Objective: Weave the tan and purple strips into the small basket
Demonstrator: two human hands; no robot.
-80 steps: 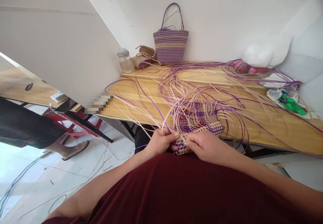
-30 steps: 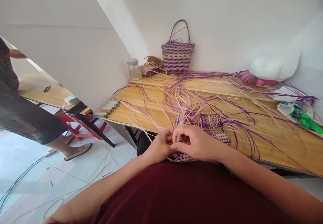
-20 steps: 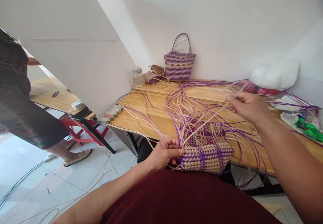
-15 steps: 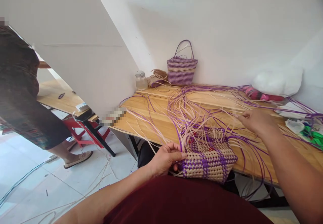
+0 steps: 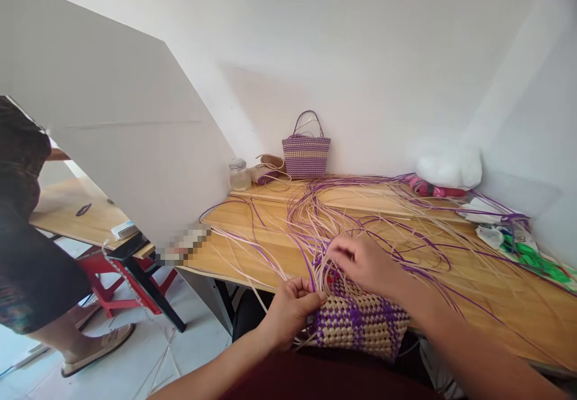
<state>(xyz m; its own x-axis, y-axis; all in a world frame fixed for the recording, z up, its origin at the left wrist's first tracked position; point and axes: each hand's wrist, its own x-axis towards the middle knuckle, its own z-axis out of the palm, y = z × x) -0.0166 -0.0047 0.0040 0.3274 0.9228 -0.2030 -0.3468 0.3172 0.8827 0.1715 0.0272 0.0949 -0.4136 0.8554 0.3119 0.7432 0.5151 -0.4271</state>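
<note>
A half-woven basket (image 5: 360, 322) of beige and purple strips rests at the table's front edge against my lap. My left hand (image 5: 295, 310) is closed on its upper left rim, thumb on top and fingers behind. Over the open top, my right hand (image 5: 360, 261) is bent with fingertips curled among the loose strips (image 5: 315, 231) at the left corner. Whether a strip is pinched in the right fingers is blurred and partly hidden. Long beige and purple strips fan out from the rim across the table.
A finished purple and beige handbag (image 5: 306, 158) stands by the wall beside a small woven piece (image 5: 264, 172) and a glass jar (image 5: 239, 175). A white plastic bag (image 5: 448, 167) and green packaging (image 5: 536, 258) lie right. Left are a partition (image 5: 117, 159), a red stool (image 5: 103, 286) and a person's legs (image 5: 67, 334).
My right hand has come in from the right, from out over the strips to the basket's left corner. My left hand keeps its hold on the rim. The view has tilted up.
</note>
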